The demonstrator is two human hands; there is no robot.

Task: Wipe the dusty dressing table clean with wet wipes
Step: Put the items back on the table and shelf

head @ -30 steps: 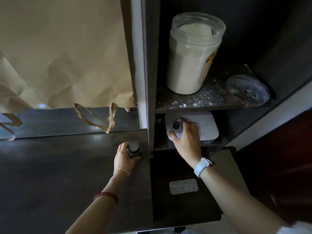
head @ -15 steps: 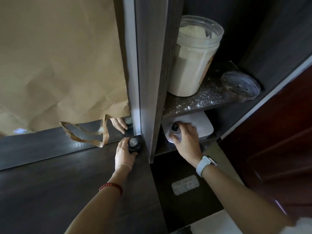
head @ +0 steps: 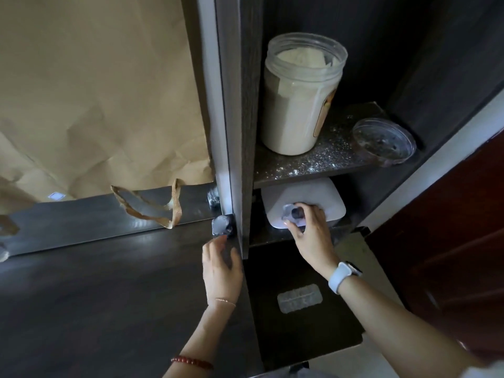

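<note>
Right hand (head: 306,230) pinches a small dark-capped bottle (head: 293,214), blurred, maybe glass, against the white box (head: 302,197) under the powder-strewn shelf (head: 327,156). Left hand (head: 221,266) hovers, fingers loose, holding nothing, above the dressing table (head: 95,296), near a second bottle (head: 222,226) in the corner.

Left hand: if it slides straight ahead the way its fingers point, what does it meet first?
Probably the small dark bottle standing in the tabletop's back corner, just beyond the left hand, whose fingers are open and apart from it. Depth is uncertain.
</note>
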